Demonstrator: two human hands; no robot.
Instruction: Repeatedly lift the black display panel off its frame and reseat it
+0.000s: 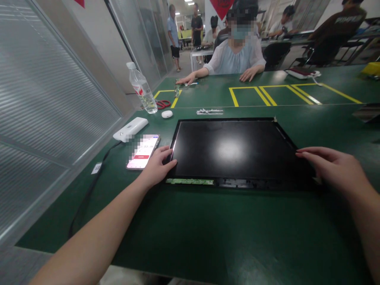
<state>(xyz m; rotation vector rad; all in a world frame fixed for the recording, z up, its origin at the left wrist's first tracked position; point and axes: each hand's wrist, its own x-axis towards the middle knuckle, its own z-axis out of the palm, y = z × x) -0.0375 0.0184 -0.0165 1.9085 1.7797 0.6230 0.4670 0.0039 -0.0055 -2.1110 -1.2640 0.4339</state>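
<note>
A black LCD screen panel [234,152] lies face up on the green table, its glossy face reflecting a bright spot of light. Along its near edge runs a narrow green circuit board [190,181]. My left hand [158,164] grips the panel's left edge, thumb over the frame and fingers along the side. At the right edge, my right hand [332,164] pinches the frame between thumb and fingers, partly hiding that side. A phone [144,152] with a lit screen lies just left of my left hand.
Beyond the phone are a white power bank [131,128], a white earbud case [167,114], a water bottle [141,89] and red-handled scissors [163,104]. Small whitish strips [209,112] lie behind the panel. Across the yellow-taped table [246,90] sits a masked person [237,51], both hands on the tabletop.
</note>
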